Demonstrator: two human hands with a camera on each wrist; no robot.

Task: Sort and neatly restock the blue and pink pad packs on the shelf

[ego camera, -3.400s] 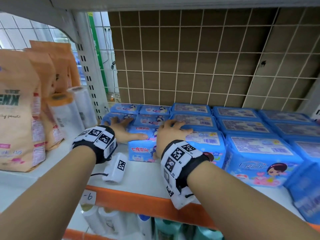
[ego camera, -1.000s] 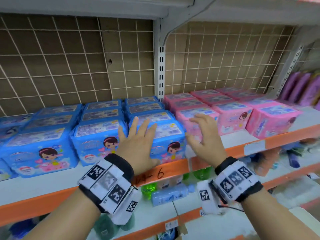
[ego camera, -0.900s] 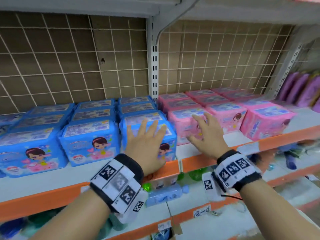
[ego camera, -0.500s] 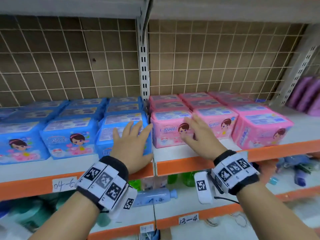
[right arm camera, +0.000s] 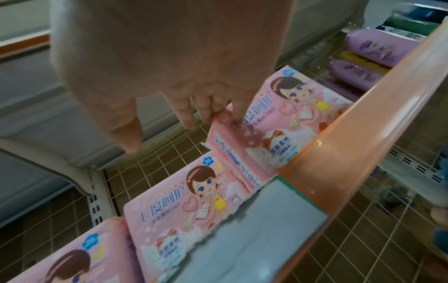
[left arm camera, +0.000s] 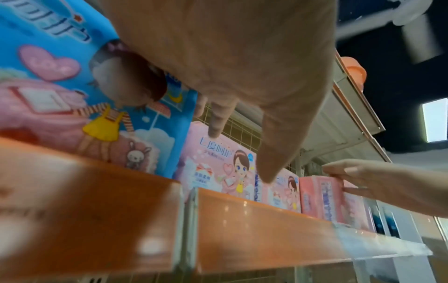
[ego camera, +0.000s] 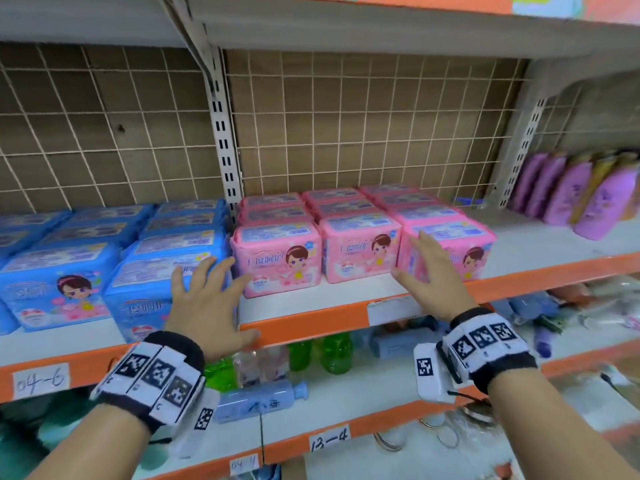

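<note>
Blue pad packs fill the left bay of the shelf and pink pad packs fill the bay to their right, both in rows. My left hand is spread flat before the rightmost front blue pack, thumb over the shelf's orange lip; contact is unclear. In the left wrist view the palm covers that blue pack. My right hand lays straight fingers on the front of the rightmost front pink pack. In the right wrist view the fingertips touch that pack's upper corner.
A white slotted upright divides the blue and pink bays, with wire grid behind. Purple pouches stand at the far right. Bare shelf board lies right of the pink packs. Below the orange lip, green bottles and a lying blue bottle sit.
The view and both hands have shifted right from the blue bay. My right hand went from the left front pink pack to the rightmost one; the left hand stays at the last blue pack.
</note>
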